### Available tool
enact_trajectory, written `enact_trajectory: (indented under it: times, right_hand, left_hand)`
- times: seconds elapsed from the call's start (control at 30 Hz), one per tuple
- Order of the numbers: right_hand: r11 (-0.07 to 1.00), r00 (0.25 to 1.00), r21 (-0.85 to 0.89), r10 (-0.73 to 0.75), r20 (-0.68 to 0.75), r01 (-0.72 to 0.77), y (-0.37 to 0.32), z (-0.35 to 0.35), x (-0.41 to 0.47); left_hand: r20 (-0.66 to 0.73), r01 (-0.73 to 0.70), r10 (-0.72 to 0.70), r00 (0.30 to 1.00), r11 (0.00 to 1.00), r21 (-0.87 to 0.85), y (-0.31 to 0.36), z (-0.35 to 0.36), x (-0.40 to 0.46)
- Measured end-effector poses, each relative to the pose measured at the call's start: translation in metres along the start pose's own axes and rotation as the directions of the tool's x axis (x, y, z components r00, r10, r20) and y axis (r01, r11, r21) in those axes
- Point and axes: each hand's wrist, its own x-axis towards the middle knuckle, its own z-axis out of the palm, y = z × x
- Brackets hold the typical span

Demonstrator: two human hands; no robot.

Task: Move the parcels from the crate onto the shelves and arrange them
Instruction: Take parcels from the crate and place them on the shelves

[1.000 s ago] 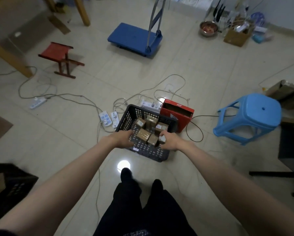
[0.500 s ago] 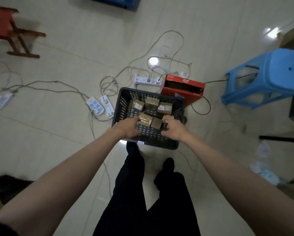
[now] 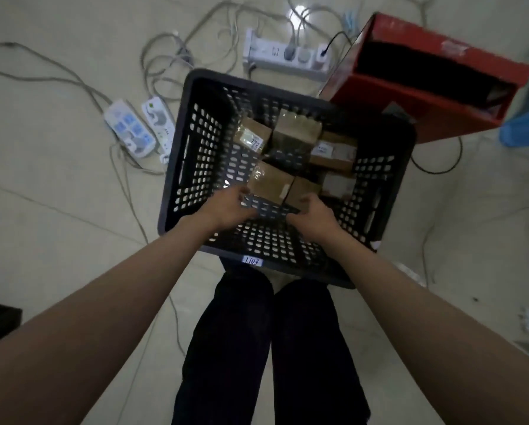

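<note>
Both hands' fingers [image 3: 241, 193] reach parcels [image 3: 271, 184] in crate [image 3: 192, 148].

Dim, soft blur (edges warped)

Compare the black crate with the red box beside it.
The black crate has perforated, see-through walls; the red box has solid ones. The crate holds several brown parcels; the box's inside looks dark, its contents unclear. Both the left hand and the right hand reach into the crate, while nothing touches the box. Both are open-topped and rectangular.
</note>
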Motion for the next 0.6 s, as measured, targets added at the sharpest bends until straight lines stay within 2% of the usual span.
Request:
enact_trajectory:
  times: [0.17, 0.27, 0.37, 0.47, 0.6]
  right_hand:
    - [0.983, 0.995, 0.161, 0.093, -0.029, -0.087, 0.020, 0.038, 0.101]
    - [0.950, 0.988, 0.283, 0.147, -0.040, -0.130, 0.037, 0.058, 0.151]
    - [0.941, 0.985, 0.316, 0.154, -0.081, -0.121, 0.052, 0.080, 0.186]
    - [0.952, 0.982, 0.300, 0.112, -0.154, -0.062, 0.057, 0.096, 0.204]
    - [0.921, 0.991, 0.384, 0.101, -0.088, -0.060, 0.055, 0.104, 0.192]
  left_hand:
    - [-0.084, 0.083, -0.104, 0.991, 0.972, -0.220, -0.040, 0.040, 0.101]
    - [-0.119, 0.081, -0.121, 0.986, 0.950, -0.301, -0.058, 0.062, 0.148]
    - [-0.116, 0.059, -0.110, 0.987, 0.925, -0.375, -0.073, 0.080, 0.183]
    - [-0.116, 0.024, -0.088, 0.989, 0.885, -0.464, -0.077, 0.092, 0.195]
    - [-0.151, 0.027, -0.128, 0.980, 0.843, -0.537, -0.079, 0.092, 0.169]
